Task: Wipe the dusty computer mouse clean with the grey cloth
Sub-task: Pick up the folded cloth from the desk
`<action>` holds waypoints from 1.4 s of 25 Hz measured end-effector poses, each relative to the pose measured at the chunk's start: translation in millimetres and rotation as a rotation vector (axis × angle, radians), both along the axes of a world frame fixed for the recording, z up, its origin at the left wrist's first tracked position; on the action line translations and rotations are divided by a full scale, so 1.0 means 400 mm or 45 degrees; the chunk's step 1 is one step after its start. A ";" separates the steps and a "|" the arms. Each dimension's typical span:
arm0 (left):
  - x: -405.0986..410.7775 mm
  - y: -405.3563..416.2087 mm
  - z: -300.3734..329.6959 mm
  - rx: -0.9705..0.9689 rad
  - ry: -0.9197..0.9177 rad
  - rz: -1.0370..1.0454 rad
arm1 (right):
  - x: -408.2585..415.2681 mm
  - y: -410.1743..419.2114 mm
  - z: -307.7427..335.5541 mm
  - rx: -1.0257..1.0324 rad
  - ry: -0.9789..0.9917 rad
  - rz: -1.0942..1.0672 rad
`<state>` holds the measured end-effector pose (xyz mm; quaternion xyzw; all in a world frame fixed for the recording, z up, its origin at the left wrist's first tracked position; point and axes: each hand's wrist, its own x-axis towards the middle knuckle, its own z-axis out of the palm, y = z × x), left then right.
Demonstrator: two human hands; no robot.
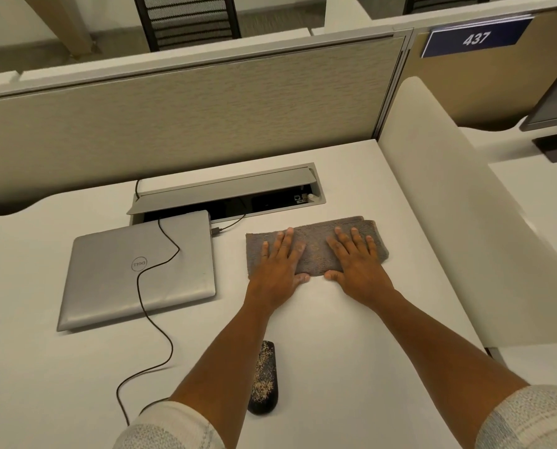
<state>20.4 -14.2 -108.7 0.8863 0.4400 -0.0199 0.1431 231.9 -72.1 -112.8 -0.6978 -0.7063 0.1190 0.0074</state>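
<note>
A folded grey cloth lies flat on the white desk, right of the laptop. My left hand rests palm down on the cloth's left half, fingers spread. My right hand lies flat on its right half, fingers apart too. Neither hand grips the cloth. A black computer mouse, speckled with pale dust, sits nearer to me on the desk, partly hidden under my left forearm.
A shut silver laptop lies to the left with a black cable trailing across it and toward me. Behind the cloth, an open cable tray is set into the desk. Beige partitions close the back and right.
</note>
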 end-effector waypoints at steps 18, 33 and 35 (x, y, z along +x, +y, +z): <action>0.099 -0.051 0.185 -0.066 -0.514 0.726 | -0.135 0.030 0.181 0.357 0.547 -0.601; 0.027 -0.176 0.361 -0.020 -0.978 0.543 | -0.216 -0.059 0.390 0.096 1.755 -0.656; 0.010 -0.186 0.371 0.028 -0.925 0.419 | -0.221 -0.081 0.406 0.162 1.755 -0.660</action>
